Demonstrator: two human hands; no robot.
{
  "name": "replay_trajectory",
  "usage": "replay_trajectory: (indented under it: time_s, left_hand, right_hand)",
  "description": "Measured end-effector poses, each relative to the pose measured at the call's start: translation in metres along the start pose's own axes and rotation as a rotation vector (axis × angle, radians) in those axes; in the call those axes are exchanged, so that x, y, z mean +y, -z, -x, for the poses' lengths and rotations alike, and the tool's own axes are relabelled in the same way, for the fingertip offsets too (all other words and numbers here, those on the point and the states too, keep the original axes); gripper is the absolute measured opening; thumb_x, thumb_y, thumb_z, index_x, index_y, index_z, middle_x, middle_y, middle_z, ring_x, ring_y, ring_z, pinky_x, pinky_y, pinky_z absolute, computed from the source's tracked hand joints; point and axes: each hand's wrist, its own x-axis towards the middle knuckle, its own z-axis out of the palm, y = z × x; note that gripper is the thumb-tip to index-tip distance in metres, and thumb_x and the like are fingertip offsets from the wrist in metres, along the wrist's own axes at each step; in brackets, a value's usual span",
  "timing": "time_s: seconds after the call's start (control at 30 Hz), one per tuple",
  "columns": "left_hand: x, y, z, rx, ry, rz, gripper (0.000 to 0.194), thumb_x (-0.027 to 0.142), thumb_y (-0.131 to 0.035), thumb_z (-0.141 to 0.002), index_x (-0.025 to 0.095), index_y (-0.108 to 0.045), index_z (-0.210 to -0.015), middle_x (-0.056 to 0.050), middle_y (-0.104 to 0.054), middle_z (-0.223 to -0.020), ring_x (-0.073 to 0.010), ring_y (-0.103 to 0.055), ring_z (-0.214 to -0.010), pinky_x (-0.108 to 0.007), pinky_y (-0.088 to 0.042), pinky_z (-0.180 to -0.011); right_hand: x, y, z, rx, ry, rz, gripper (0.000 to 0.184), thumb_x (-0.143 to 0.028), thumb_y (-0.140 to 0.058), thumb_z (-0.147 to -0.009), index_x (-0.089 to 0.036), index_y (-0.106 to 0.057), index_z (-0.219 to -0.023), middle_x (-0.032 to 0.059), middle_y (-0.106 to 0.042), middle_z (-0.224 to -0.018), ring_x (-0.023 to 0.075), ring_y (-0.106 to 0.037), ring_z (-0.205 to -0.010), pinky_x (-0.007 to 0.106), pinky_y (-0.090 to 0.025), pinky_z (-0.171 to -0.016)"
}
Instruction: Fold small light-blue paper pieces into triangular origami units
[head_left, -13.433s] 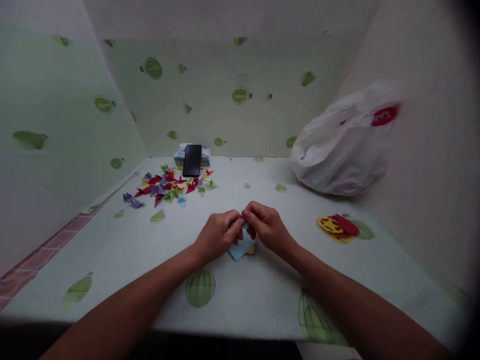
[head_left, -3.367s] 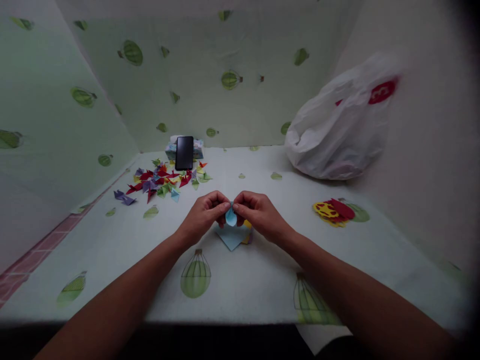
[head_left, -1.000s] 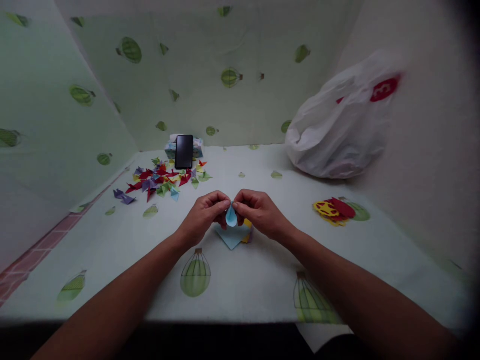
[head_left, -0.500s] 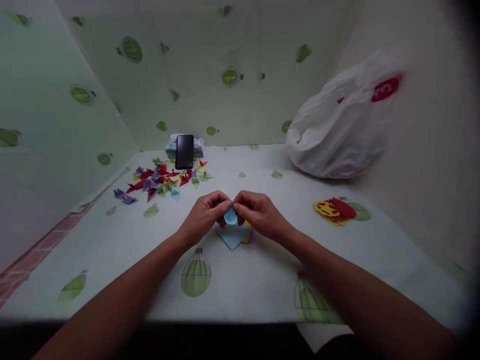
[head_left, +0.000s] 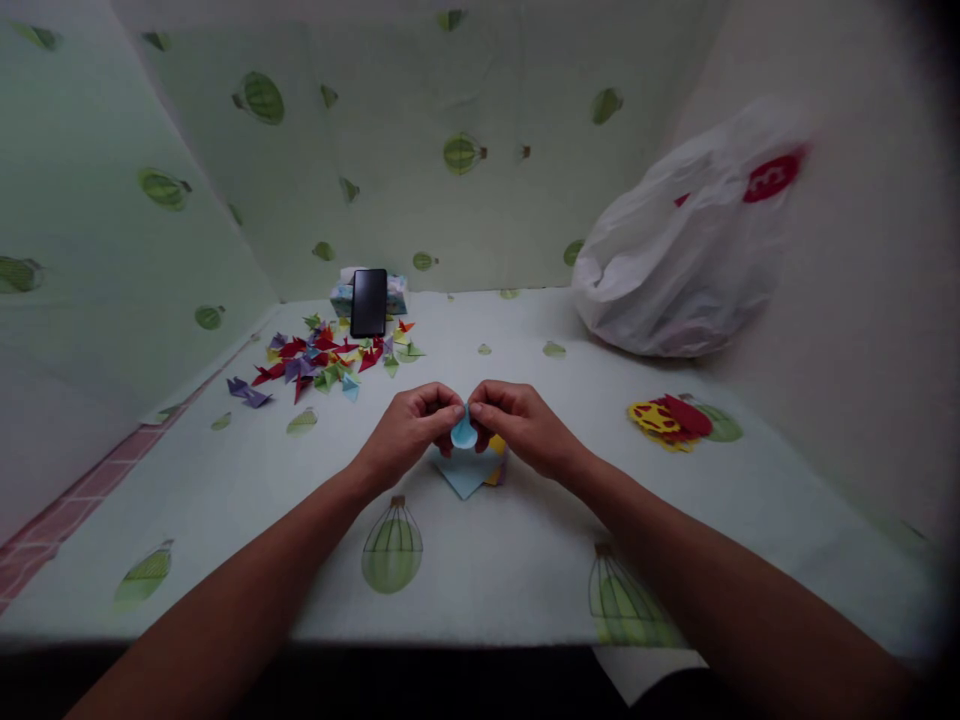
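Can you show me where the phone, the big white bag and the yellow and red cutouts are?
phone (head_left: 369, 303), head view, on its dark screen
bag (head_left: 667, 275), head view, middle
cutouts (head_left: 690, 417), head view, on the red part

The left hand (head_left: 418, 428) and right hand (head_left: 517, 425) partly hide pinched blue paper (head_left: 464, 433).

The tablecloth (head_left: 517, 570) is showing green striped balloons on pale ground; the folded paper (head_left: 464, 432) is glowing light blue; the plastic bag (head_left: 667, 270) is displaying red print on white; the origami cranes (head_left: 322, 360) are mixing red, purple, green, orange.
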Motion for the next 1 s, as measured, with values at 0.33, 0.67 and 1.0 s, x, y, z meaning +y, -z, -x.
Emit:
replay_trajectory:
  time_s: [0.33, 0.67, 1.0]
  left_hand:
    - [-0.0024, 0.0029, -0.0013, -0.026, 0.024, 0.058, 0.022, 0.036, -0.072, -0.08, 0.015, -0.065, -0.083, -0.001, -0.061, -0.07, -0.01, -0.055, -0.06, -0.022, -0.048, -0.053]
    - [-0.0038, 0.003, -0.0019, -0.016, 0.025, 0.083, 0.022, 0.036, -0.073, -0.08, 0.015, -0.066, -0.082, -0.001, -0.062, -0.071, -0.0107, -0.056, -0.061, -0.022, -0.048, -0.052]
    - [-0.0041, 0.003, -0.0014, -0.015, 0.007, 0.067, 0.022, 0.036, -0.073, -0.081, 0.015, -0.065, -0.083, -0.001, -0.062, -0.069, -0.0101, -0.055, -0.059, -0.022, -0.047, -0.052]
  right_hand:
    - [-0.0002, -0.0004, -0.0003, -0.015, -0.012, -0.062, 0.014, -0.028, -0.061, -0.083, -0.017, -0.059, -0.075, -0.0021, -0.061, -0.062, 0.0104, -0.06, -0.054, 0.024, -0.048, -0.055]
    - [0.0021, 0.0013, -0.0002, -0.032, 0.017, -0.076, 0.017, -0.032, -0.063, -0.084, -0.017, -0.06, -0.077, -0.0022, -0.062, -0.062, 0.0111, -0.06, -0.055, 0.025, -0.049, -0.056]
    - [0.0008, 0.0001, -0.0001, -0.025, 0.01, -0.066, 0.017, -0.031, -0.063, -0.085, -0.017, -0.06, -0.076, -0.0019, -0.062, -0.062, 0.0109, -0.06, -0.054, 0.026, -0.049, -0.057]
